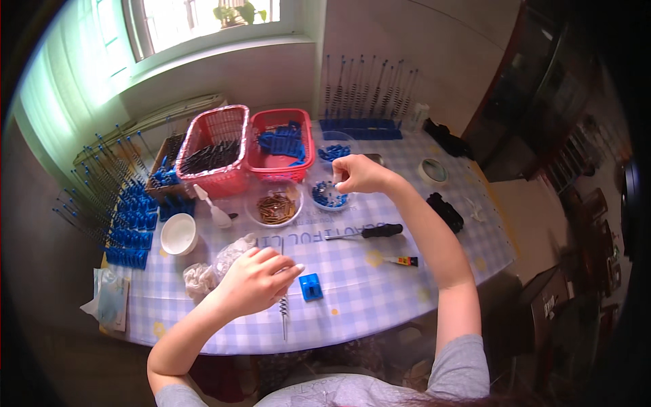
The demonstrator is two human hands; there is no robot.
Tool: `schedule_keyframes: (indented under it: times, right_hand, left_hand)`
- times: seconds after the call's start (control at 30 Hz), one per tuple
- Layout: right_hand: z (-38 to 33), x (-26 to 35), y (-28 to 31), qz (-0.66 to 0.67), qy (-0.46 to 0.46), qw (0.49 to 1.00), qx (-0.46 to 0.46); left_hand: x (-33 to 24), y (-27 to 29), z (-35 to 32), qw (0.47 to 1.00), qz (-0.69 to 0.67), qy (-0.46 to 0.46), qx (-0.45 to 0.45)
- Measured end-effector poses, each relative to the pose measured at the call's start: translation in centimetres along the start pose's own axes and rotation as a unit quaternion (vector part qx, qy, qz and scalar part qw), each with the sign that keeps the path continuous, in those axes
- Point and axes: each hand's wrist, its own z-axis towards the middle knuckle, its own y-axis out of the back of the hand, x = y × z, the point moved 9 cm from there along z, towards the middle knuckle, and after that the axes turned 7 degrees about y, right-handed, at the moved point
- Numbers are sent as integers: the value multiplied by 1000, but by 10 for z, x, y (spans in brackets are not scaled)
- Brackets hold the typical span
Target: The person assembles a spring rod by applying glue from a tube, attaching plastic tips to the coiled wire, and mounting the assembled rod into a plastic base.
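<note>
Wire spring rod [284, 313] pinched in left hand [254, 279], right hand [357, 173] fingertips closed over bowl of blue parts [328, 195], checked tablecloth [380, 285], window [196, 20].

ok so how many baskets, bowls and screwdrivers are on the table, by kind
red plastic baskets: 2
clear glass bowls: 3
white bowl: 1
black-handled screwdriver: 1
total: 7
</note>
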Motion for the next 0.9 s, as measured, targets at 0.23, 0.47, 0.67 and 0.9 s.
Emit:
schedule_keyframes:
  times: [0.23, 0.47, 0.67, 0.9]
  right_hand:
    - [-45, 1, 1, 318, 4, 947, -40]
    - [-119, 14, 32, 341, -1, 928, -148]
    - [-169, 7, 42, 397, -10, 885, -242]
    - [-166, 8, 26, 440, 8, 864, -245]
  left_hand:
    - [-60, -82, 99, 988, -7, -121, 91]
    - [-103, -147, 154, 984, 15, -144, 102]
    - [-85, -173, 167, 956, -54, -41, 286]
    - [-16, -165, 137, 876, -310, 152, 337]
